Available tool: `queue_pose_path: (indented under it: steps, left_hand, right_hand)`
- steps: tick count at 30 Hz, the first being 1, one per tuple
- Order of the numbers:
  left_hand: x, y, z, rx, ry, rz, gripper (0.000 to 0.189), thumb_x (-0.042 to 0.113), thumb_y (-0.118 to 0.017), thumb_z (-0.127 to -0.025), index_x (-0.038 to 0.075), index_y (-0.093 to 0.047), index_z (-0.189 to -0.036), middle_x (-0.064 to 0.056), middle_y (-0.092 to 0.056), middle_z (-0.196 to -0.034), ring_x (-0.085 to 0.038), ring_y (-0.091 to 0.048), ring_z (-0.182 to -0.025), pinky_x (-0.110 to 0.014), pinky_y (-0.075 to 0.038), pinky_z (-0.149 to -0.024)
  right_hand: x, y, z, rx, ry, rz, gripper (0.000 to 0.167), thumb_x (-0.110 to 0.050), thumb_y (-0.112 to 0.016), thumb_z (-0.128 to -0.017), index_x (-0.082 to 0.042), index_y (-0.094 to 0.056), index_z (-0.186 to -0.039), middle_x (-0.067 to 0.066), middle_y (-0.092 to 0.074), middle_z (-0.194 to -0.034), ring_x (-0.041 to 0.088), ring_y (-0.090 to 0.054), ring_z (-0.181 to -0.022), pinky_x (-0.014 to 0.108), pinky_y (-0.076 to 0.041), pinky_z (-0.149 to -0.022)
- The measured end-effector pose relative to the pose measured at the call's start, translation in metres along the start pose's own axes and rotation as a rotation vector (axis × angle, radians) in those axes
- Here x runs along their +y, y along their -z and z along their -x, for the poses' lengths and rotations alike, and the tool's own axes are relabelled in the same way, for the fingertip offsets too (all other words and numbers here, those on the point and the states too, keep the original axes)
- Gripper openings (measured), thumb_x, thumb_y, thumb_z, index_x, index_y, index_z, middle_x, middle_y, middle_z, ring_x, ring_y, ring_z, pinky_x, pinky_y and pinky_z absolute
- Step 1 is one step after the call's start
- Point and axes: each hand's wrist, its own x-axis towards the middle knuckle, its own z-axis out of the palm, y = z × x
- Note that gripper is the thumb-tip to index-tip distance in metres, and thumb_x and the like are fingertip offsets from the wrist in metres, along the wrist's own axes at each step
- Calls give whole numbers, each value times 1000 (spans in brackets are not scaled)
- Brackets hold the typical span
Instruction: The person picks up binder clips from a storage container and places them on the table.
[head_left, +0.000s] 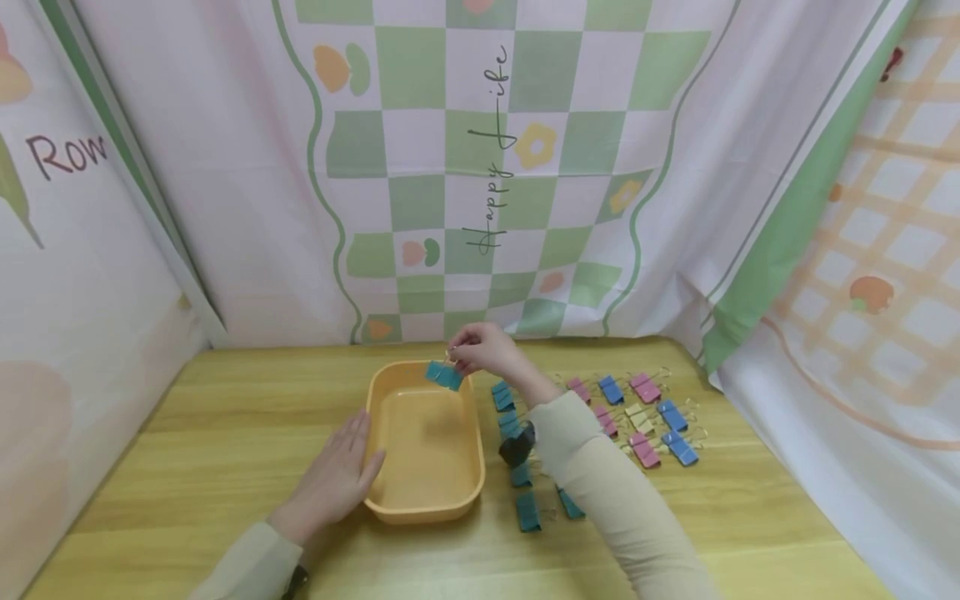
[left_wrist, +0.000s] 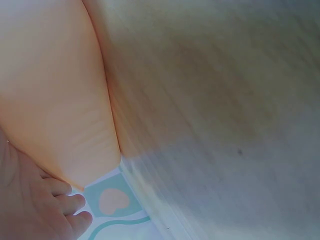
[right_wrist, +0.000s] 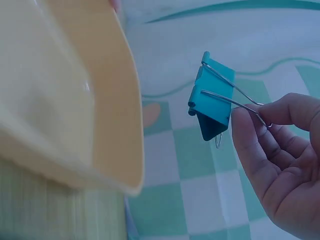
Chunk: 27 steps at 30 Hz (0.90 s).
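Note:
An orange plastic tub [head_left: 390, 504] stands on the wooden table. My left hand [head_left: 337, 475] lies flat against the tub's left wall [left_wrist: 55, 115], fingers straight. My right hand [head_left: 480, 348] hovers over the tub's far right corner and pinches the wire handles of a teal binder clip [head_left: 445, 375], which hangs above the tub's inside. In the right wrist view the teal clip [right_wrist: 212, 102] dangles from my fingertips [right_wrist: 250, 125] beside the tub's rim [right_wrist: 130, 125].
Several teal binder clips [head_left: 527, 510] lie in a line right of the tub, partly under my right forearm. Further right lie pink, blue and yellow clips [head_left: 645, 417]. Patterned cloth walls [head_left: 480, 167] close in the back and sides.

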Motion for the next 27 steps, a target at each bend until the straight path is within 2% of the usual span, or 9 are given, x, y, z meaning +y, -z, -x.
queue_pose_path:
  steps: [8, 13, 19, 27]
  left_hand:
    - [2, 2, 1, 8, -4, 6, 61, 30, -38, -99, -14, -20, -138, -28, -19, -144, -41, -21, -132, -50, -19, -107]
    - [3, 3, 2, 2, -8, 10, 62, 30, -37, -99, -14, -19, -139, -27, -17, -144, -41, -20, -132, -51, -18, -107]
    - [2, 3, 2, 9, -14, 8, 62, 31, -37, -99, -14, -19, -138, -28, -18, -144, -41, -21, -132, -51, -19, -107]
    - [-2, -1, 1, 8, -14, -2, 63, 31, -36, -99, -14, -19, -139, -28, -17, -145, -41, -21, -132, -50, -19, -107]
  right_hand:
    - [5, 26, 22, 56, -14, -10, 12, -3, -57, -89, 7, -58, -95, 18, -63, -86, 23, -63, -70, 46, -53, -74]
    - [6, 39, 37, 69, -9, -19, 12, -5, -57, -90, 6, -58, -96, 20, -62, -88, 24, -63, -71, 46, -54, -73]
    - [9, 54, 55, 81, 13, -13, 15, -6, -54, -92, 6, -56, -101, 24, -60, -91, 25, -63, -74, 40, -55, -71]
    - [31, 79, 82, 144, 10, -86, 23, -5, -55, -91, 14, -51, -106, 21, -61, -90, 22, -64, -76, 43, -53, -76]
